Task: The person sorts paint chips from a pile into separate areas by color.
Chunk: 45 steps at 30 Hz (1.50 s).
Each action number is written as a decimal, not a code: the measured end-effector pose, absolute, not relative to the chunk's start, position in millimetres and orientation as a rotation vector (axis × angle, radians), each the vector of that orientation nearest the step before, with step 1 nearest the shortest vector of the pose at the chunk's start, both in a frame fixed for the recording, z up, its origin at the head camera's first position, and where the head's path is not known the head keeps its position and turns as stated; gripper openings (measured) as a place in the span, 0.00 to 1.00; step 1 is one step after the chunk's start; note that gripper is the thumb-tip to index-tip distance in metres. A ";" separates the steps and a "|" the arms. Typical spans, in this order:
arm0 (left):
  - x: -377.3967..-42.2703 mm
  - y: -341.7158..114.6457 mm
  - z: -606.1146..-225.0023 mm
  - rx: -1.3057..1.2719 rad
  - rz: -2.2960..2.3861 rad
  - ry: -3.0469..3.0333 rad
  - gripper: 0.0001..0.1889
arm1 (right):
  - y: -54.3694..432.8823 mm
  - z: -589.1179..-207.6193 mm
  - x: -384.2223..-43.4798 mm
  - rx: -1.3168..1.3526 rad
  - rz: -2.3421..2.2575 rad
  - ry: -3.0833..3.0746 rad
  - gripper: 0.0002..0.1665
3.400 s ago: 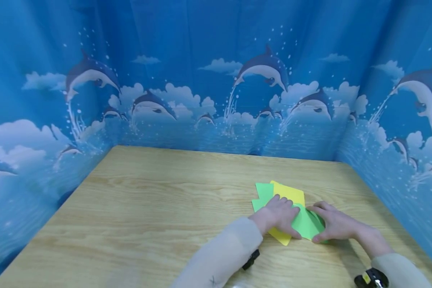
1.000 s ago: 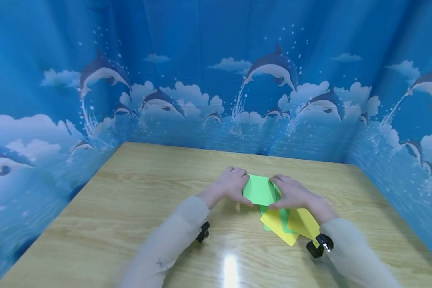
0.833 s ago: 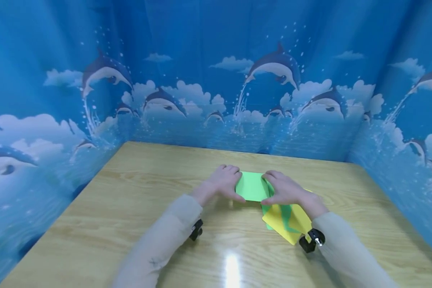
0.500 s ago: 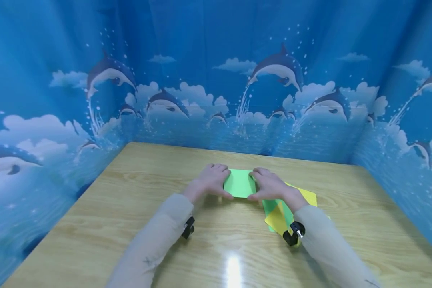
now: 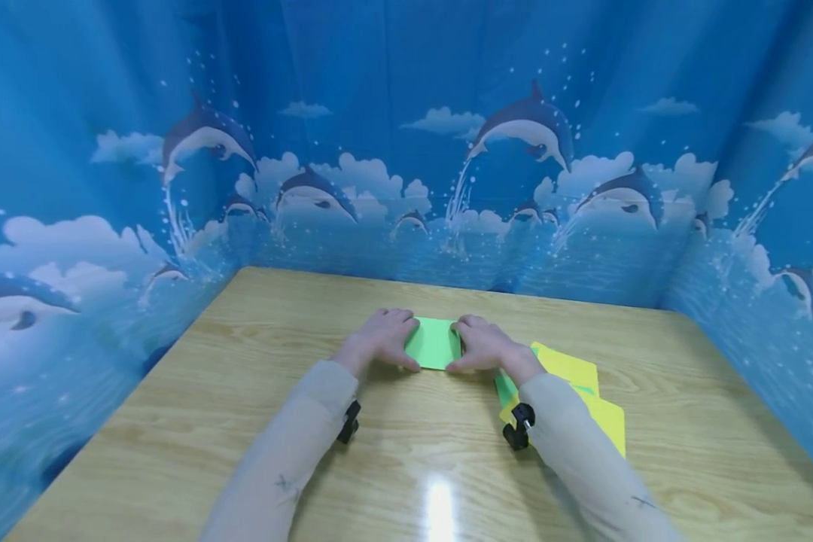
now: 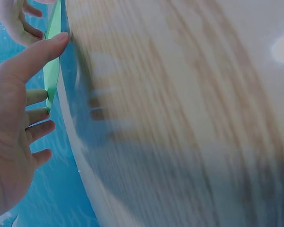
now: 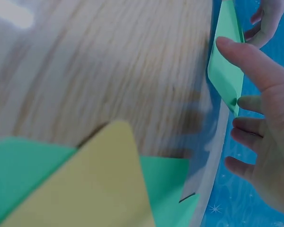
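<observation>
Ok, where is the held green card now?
In the head view, the green card is between the left grip and right grip, toward the table's far edge, left of the yellow cards.

head view bright, mostly sharp; white glare spot low centre on the counter (image 5: 379, 467), light seemingly from above. soft shadows by left sleeve (image 5: 271, 452) and right sleeve (image 5: 583, 452). wrist views dimmer, hazy: counter edge bowed, grain smeared, glare blown in upper corners. nearest yellow sheet (image 7: 94, 184) out of focus.
</observation>
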State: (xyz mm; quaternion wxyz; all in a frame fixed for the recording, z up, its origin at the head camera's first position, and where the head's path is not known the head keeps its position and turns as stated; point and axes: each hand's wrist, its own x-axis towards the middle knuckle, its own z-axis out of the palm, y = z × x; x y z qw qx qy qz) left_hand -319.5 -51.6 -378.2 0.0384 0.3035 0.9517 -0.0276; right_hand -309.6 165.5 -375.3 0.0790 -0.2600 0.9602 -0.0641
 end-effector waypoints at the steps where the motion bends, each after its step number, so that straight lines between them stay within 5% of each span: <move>1: -319.8 -51.4 -378.2 0.926 -0.076 2.916 0.46 | 165.1 -375.7 -310.3 -0.771 -0.184 2.867 0.53; 27: -319.8 -50.3 -380.7 0.806 0.076 2.765 0.44 | 168.4 -380.1 -307.1 -0.728 -0.171 2.811 0.51; 45: -307.0 -16.1 -368.1 1.057 -0.018 2.874 0.36 | 222.6 -367.0 -282.1 -0.833 -0.067 3.039 0.35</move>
